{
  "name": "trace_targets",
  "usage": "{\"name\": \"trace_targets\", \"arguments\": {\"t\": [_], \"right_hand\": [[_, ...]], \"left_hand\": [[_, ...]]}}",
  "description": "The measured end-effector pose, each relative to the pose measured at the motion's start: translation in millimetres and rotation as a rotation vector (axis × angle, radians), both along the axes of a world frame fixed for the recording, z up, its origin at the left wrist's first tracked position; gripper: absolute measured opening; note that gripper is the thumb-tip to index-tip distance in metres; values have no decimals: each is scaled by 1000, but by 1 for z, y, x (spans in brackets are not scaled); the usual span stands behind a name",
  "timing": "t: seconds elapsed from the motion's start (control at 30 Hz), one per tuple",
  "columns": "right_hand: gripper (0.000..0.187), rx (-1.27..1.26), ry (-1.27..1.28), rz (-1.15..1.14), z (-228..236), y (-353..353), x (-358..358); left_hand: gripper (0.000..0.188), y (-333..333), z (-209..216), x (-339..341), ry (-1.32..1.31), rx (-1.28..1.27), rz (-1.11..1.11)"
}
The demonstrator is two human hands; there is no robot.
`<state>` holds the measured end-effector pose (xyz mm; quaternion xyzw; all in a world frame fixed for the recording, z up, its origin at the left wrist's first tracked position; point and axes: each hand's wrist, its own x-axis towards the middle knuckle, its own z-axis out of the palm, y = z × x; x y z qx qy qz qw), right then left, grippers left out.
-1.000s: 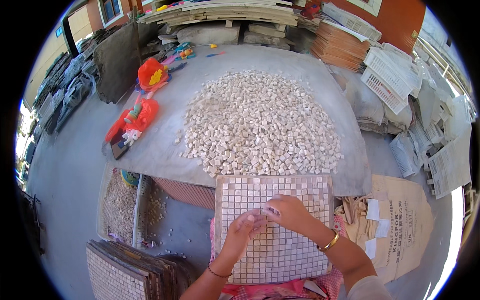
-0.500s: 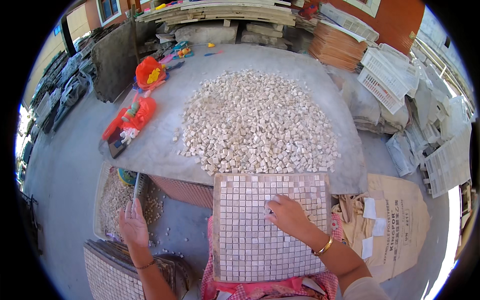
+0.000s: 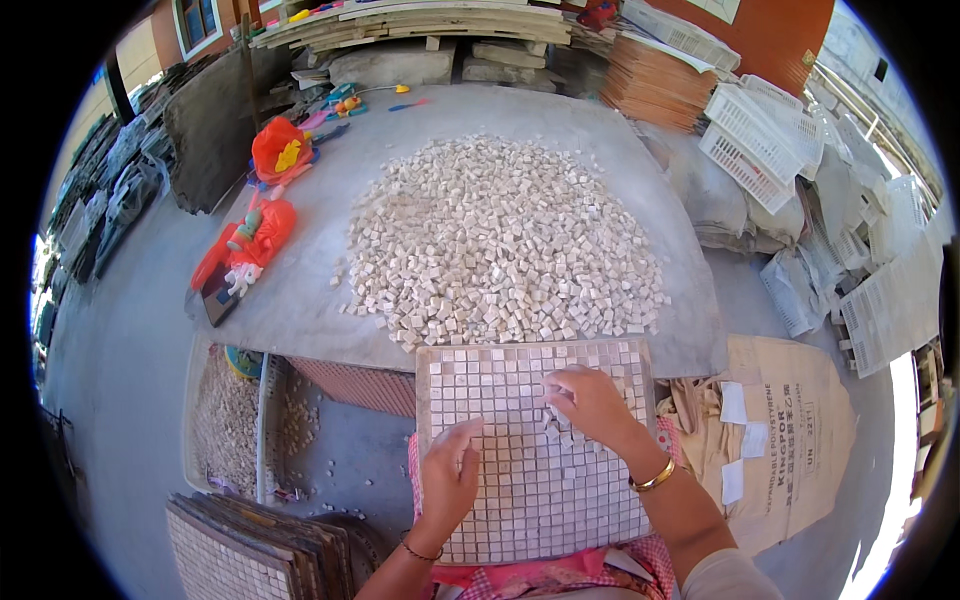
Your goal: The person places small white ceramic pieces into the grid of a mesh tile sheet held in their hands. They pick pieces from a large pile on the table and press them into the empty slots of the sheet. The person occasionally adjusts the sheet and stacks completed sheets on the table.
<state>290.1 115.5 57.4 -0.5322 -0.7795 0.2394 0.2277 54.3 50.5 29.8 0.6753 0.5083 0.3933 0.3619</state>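
A square mosaic tray (image 3: 422, 480) with a grid of cells lies over my lap, its cells mostly filled with small pale stone tiles (image 3: 500, 520). Over its left part, my left hand (image 3: 450, 478) is open and holds nothing, fingers stretched and thumb apart. Above the middle right, my right hand (image 3: 592, 403) is curled, thumb and fingers closed around small stone tiles (image 3: 552, 415) that partly show at the fingertips. A few loose tiles lie tilted on the grid just below it. The palm hides how many it holds.
Beyond the tray, a big heap of stone tiles (image 3: 500, 240) covers the worktable (image 3: 310, 300). Red bags (image 3: 270, 235) and a phone (image 3: 218, 305) lie at its left. A white crate (image 3: 265, 430) of tiles and stacked filled trays (image 3: 235, 550) stand lower left; a printed sack (image 3: 790, 450) lies right.
My left hand has swung right, from beside the tray to over its left part. My right hand has shifted slightly right and up on the grid, and loose tiles now show below it.
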Motion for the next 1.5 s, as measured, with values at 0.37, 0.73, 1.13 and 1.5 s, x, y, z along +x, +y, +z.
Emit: {"name": "trace_targets", "arguments": {"t": [0.37, 0.73, 1.13, 1.5], "right_hand": [[26, 69, 31, -120, -17, -41, 35], [26, 112, -31, -70, -23, -14, 38], [15, 177, -182, -41, -25, 29, 59], [21, 120, 70, -105, -23, 29, 64]], "left_hand": [[66, 27, -10, 65, 581, 152, -180], [23, 37, -11, 72, 397, 405, -98], [21, 85, 0, 104, 131, 116, -104], [16, 88, -11, 124, 282, 228, -145]]}}
